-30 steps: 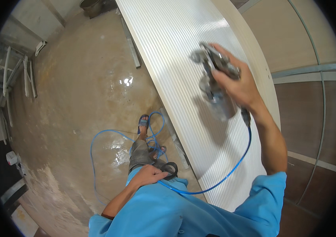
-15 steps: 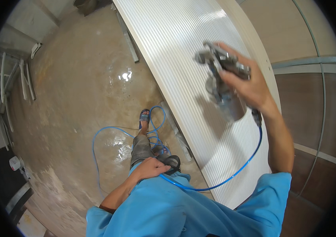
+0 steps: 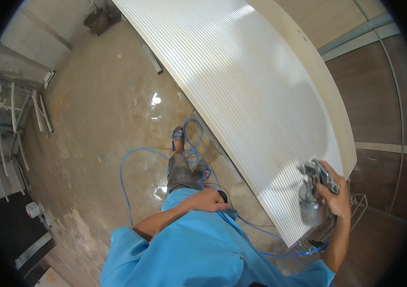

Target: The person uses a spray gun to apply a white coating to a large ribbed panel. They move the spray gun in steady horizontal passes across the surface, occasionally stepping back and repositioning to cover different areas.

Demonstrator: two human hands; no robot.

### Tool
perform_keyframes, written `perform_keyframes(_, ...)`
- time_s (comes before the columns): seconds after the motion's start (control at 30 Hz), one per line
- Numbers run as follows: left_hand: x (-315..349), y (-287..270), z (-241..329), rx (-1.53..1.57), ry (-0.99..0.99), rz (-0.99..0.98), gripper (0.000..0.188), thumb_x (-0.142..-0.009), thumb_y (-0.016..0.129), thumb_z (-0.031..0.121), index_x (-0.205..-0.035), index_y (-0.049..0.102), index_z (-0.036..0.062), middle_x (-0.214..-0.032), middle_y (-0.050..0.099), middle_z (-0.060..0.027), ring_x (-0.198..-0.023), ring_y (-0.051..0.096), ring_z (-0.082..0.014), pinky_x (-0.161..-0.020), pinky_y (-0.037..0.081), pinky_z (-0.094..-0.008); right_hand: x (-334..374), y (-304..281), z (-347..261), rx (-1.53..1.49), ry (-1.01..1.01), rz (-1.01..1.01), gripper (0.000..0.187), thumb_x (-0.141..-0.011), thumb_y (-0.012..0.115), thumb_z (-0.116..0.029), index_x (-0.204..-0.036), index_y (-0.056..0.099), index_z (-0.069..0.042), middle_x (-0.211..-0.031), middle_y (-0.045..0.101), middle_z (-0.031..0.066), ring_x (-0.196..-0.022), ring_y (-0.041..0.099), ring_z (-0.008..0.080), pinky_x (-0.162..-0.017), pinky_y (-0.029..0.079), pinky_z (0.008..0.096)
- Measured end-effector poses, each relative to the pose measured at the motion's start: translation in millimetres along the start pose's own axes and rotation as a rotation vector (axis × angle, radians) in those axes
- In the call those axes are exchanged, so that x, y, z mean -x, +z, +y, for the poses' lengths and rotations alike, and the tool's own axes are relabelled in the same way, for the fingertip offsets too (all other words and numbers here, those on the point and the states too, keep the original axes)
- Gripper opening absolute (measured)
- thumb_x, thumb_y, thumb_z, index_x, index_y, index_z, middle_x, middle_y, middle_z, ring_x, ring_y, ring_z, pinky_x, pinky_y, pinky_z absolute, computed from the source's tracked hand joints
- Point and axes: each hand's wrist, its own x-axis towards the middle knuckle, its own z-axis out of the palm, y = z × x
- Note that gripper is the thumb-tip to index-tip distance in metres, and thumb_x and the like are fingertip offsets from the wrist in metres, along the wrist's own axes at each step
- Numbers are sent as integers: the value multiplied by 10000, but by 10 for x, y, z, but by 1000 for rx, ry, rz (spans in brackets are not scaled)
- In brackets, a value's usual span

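Note:
In my right hand (image 3: 336,193) is a metal spray gun (image 3: 325,178) with a cup (image 3: 310,210) hanging under it. The fingers are closed round its grip. It hovers over the near right part of a long white ribbed panel (image 3: 241,95), apart from the surface. At my waist, my left hand (image 3: 207,200) is closed by a blue hose (image 3: 256,229) that comes out beneath it; the hand covers most of what it grips. A dark rounded thing (image 3: 223,196) shows beside its fingers.
More blue hose (image 3: 134,150) lies looped on the wet concrete floor (image 3: 93,119) round my feet. Metal bars (image 3: 222,158) show under the panel's left edge. A bucket (image 3: 96,21) stands at far left. Racks with pale strips (image 3: 14,115) line the left wall; a wire frame (image 3: 356,203) is at right.
My right hand has swept the spray gun toward me and to the right, to the panel's near end. The view has turned somewhat. My left hand stays at my waist.

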Motion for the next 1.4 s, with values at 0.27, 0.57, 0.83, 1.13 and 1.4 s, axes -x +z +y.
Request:
perform_keyframes(0.27,-40,139,61,99,26,190,420,-936,644,445,-820,696,45,-727,664,-148,-685,630,-292,-646,471,-432,-241,214,44,13,-196,85,662,-809,642,-91,-1453,519,-1,-1300,668,168,-1212,606,241,-1092,407,351)
perform_keyframes(0.57,438,-512,-60,300,-127,493,307,-932,703,348,-931,714,40,-673,611,-43,-631,532,-122,-574,414,-323,-1987,808,-1705,10,-630,35,626,-862,628,-168,-1477,530,-102,-1014,696,98,-917,635,163,-890,489,320)
perform_keyframes(0.83,439,-744,-341,497,-216,464,256,-965,696,291,-917,716,41,-661,550,51,-631,452,-46,-546,357,-273,-2851,992,-2764,70,-883,24,625,-891,614,-104,-1506,505,-129,-737,536,-44,-641,490,59,-615,437,245)
perform_keyframes(1.13,111,-690,-202,378,-112,335,291,-968,684,306,-909,690,21,-699,610,0,-655,505,-72,-572,397,-294,-2329,605,-1672,158,-519,-25,648,-824,614,-171,-1469,556,-141,-845,681,71,-729,608,157,-794,498,322)
perform_keyframes(1.4,-142,181,217,240,-125,232,386,-940,662,420,-909,710,38,-706,650,-82,-667,596,-181,-628,458,-351,-672,-95,-44,69,-282,38,650,-824,653,-145,-1458,540,-60,-1036,709,116,-901,649,194,-939,483,331)
